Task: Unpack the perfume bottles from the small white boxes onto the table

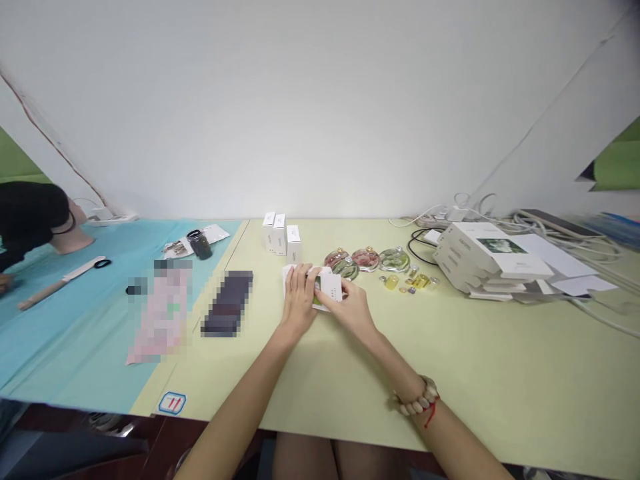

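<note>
My left hand and my right hand both grip a small white box lying on the pale yellow table. Something green shows between the fingers at the box's middle. The left fingers curl over the box's left part; the right fingers pinch its near right side. A beaded bracelet with a red string sits on my right wrist. Three upright small white boxes stand just behind the hands. Several round glass bottles with pink and green contents lie to the right, with small yellow vials beside them.
A stack of flat white boxes lies at the right, with cables behind. At left a blue mat carries a dark jar, a knife-like tool and blurred items. Another person's arm rests at far left.
</note>
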`<state>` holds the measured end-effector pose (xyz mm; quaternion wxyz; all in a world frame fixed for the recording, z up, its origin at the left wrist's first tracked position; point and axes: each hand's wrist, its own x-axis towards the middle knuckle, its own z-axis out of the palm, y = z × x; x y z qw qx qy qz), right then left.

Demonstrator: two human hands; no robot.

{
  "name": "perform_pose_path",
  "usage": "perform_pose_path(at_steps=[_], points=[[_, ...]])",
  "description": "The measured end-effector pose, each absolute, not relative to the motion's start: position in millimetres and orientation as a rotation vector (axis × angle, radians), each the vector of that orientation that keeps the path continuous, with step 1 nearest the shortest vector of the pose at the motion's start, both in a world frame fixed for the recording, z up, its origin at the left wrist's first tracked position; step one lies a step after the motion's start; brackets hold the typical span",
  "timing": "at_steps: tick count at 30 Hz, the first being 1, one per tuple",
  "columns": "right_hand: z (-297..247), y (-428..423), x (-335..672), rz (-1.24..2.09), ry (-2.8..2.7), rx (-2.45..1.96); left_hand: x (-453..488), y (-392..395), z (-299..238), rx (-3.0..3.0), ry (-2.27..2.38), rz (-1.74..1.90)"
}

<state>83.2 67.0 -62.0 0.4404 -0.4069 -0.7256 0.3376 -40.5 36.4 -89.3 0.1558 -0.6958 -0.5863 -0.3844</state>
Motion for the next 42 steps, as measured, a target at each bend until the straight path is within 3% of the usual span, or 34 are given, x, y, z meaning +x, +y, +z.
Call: perform_pose_path(at_steps=[10,20,25,36,42], points=[[-60.2,59.7,87.6,0.621,-1.974,-0.763,-41.3,41.5,-92.7,-1.927,-1.668,-1.184],[-62.1,50.9,87.0,0.594,-2.14,-0.508,-46.0,35.5,-83.1,-1.809,-1.772,-1.548],[-59.7,50.2,86.2,0.648,-2.111,-0.561,-45.1,38.0,-84.5,-1.642,-1.83,-1.68],[-61.6,55.2,83.4,1.05,-1.885,-0.748,-44.5,37.9,-84.0,-1.567,-1.849,-1.594],[-69.4,55.5,79.9,0.971,-1.923,-0.857,-47.6,39.4,-84.9,-1.559,-1.871,-1.62]])
